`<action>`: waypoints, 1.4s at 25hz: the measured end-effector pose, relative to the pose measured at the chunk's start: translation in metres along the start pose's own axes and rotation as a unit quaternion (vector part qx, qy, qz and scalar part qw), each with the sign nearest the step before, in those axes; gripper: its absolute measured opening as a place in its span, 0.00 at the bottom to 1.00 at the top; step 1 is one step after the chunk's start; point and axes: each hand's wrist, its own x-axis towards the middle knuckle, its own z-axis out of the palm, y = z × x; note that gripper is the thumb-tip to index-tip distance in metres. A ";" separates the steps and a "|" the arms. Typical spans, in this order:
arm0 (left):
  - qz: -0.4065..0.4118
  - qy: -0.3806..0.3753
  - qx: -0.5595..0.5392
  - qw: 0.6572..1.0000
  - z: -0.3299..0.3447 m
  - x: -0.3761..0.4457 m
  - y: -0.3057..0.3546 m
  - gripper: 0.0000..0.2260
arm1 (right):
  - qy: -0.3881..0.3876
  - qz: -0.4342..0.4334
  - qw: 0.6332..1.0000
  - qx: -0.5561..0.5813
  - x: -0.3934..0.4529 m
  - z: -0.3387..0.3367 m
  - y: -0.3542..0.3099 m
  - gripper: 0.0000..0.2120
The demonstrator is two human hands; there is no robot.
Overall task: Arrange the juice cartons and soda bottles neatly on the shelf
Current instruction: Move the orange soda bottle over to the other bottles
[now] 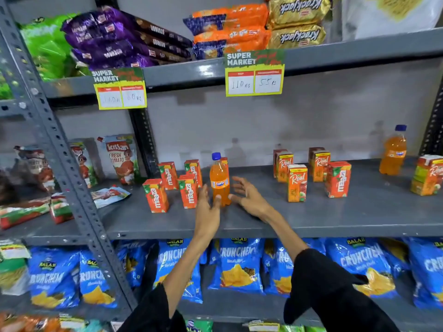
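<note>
Both hands flank an upright Fanta bottle on the grey shelf.

Left to right: four Maaza cartons stand loosely grouped; the left hand, fingers spread, has its thumb touching the bottle's base; the right hand is open just beside it, gripping nothing; then Real cartons and a second bottle far right.

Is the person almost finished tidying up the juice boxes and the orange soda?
Not yet. Done: nothing looks lined up. In hand: the left hand and right hand are open on either side of a Fanta bottle, fingertips at its base. Left: the Maaza cartons stand scattered, the Real cartons sit apart, and a second bottle stands alone far right on the shelf.
</note>
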 end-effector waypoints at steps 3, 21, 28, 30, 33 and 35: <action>-0.012 -0.009 -0.008 1.000 0.000 0.014 0.001 0.17 | -0.013 -0.005 1.000 0.004 0.010 0.009 0.003 0.28; 0.043 -0.065 -0.079 0.994 0.169 -0.092 0.059 0.19 | -0.025 -0.023 0.996 0.085 -0.143 -0.180 0.002 0.25; 0.035 -0.115 -0.083 0.989 0.337 -0.126 0.105 0.16 | 0.047 -0.019 0.998 0.027 -0.198 -0.343 0.029 0.24; 0.031 -0.135 -0.077 0.987 0.381 -0.132 0.114 0.16 | 0.081 -0.014 0.997 0.012 -0.210 -0.382 0.041 0.25; 0.046 -0.159 -0.062 0.984 0.438 -0.134 0.126 0.18 | 0.136 -0.013 0.991 -0.010 -0.223 -0.431 0.059 0.23; 0.050 -0.181 -0.056 0.981 0.469 -0.134 0.137 0.18 | 0.170 -0.008 0.985 -0.031 -0.227 -0.459 0.066 0.22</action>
